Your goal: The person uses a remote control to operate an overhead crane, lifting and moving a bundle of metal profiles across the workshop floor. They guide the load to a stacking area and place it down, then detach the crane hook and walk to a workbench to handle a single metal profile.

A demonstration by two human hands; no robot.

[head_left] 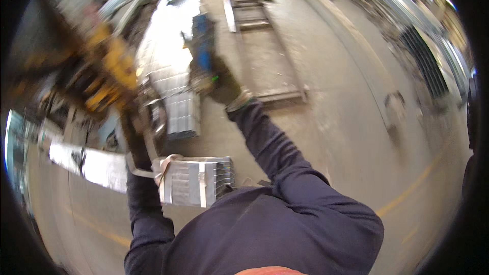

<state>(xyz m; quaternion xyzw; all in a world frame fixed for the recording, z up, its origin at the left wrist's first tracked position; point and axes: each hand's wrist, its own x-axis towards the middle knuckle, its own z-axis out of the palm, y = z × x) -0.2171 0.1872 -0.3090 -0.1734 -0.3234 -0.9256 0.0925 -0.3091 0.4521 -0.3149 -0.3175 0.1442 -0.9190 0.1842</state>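
My right hand [222, 85], in a dark glove, is raised in front of me and closed around a blue tool [204, 40] that points away. My left hand [135, 140], also dark-gloved, reaches up toward a blurred yellow tool [113, 69]; motion blur hides its grip. Just below the left forearm lies a strapped bundle of grey metal profiles [196, 181]. A second bundle of profiles [181, 114] lies on the floor between my hands.
A long shiny metal sheet stack [170, 35] stretches away ahead. A flat metal frame [265, 56] lies on the concrete floor [346, 102] to the right. Racks of metal [428, 66] line the far right. A yellow floor line [407, 188] runs at lower right.
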